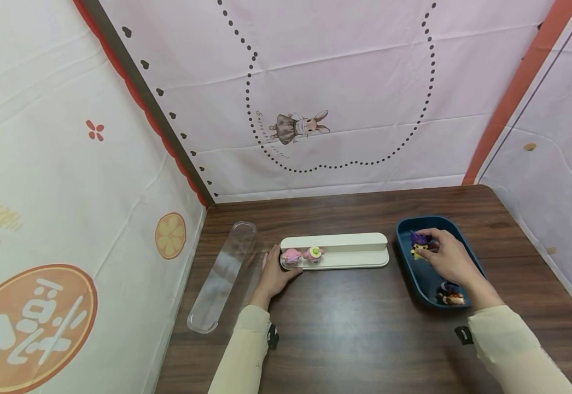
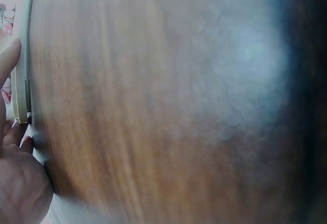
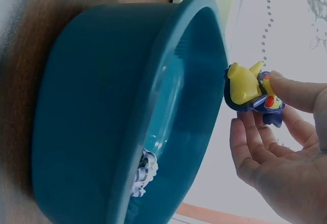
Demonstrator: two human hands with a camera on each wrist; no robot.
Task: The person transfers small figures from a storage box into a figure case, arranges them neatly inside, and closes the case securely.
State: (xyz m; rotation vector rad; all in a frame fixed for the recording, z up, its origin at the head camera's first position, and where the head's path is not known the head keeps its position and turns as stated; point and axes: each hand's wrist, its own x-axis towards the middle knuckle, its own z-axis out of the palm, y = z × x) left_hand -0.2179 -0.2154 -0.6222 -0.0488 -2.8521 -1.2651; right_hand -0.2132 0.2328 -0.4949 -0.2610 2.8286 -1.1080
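Note:
On the table lies a long white display stand (image 1: 350, 257) with a raised back step. Two pink figurines, one plain pink (image 1: 291, 256) and one with a white-and-green top (image 1: 314, 253), sit at its left end. My left hand (image 1: 272, 275) grips that end, the thumb along the front edge. Over the blue bin (image 1: 410, 273), my right hand (image 1: 449, 257) pinches a small yellow-and-purple figurine (image 3: 250, 89) between thumb and fingers. More figurines (image 1: 450, 295) lie in the near end of the bin; how many is unclear.
A clear plastic cover (image 1: 222, 276) lies slantwise on the wooden table (image 1: 345, 339), left of my left hand. Printed cloth (image 1: 365, 109) hangs along the back and both sides of the table.

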